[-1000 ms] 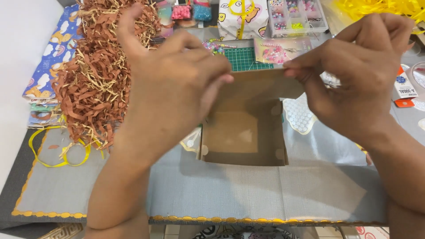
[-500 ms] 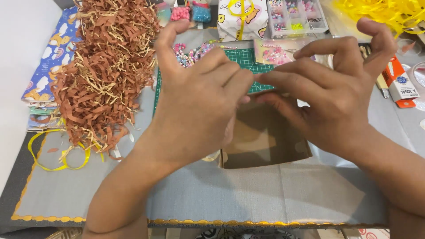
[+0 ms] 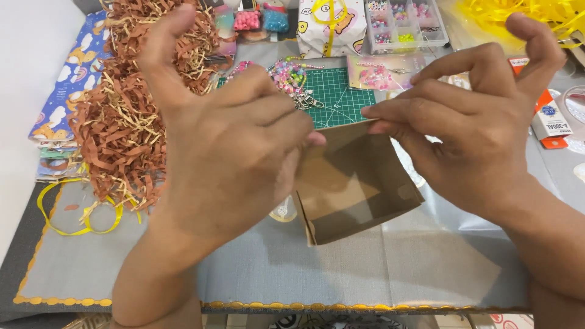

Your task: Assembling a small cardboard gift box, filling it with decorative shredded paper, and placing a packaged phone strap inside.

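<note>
Both hands are pinching the far wall of the little brown box (image 3: 356,189): left hand (image 3: 234,143) at the left corner, right hand (image 3: 469,128) along the top edge. It sits open on the grey mat (image 3: 378,274), just below the green cutting mat (image 3: 338,97). I'd press the fold evenly (paper shreds (image 3: 131,116) are close by).

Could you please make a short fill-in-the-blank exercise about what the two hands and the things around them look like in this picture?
1. Both hands, the left hand and the right hand, hold a small open ____ box.
2. The pile of shredded paper beside the left hand is mostly ____ in colour.
3. The cutting mat behind the box is ____.
4. The looped ribbon at the left is ____.

Missing words: cardboard; brown; green; yellow
</note>
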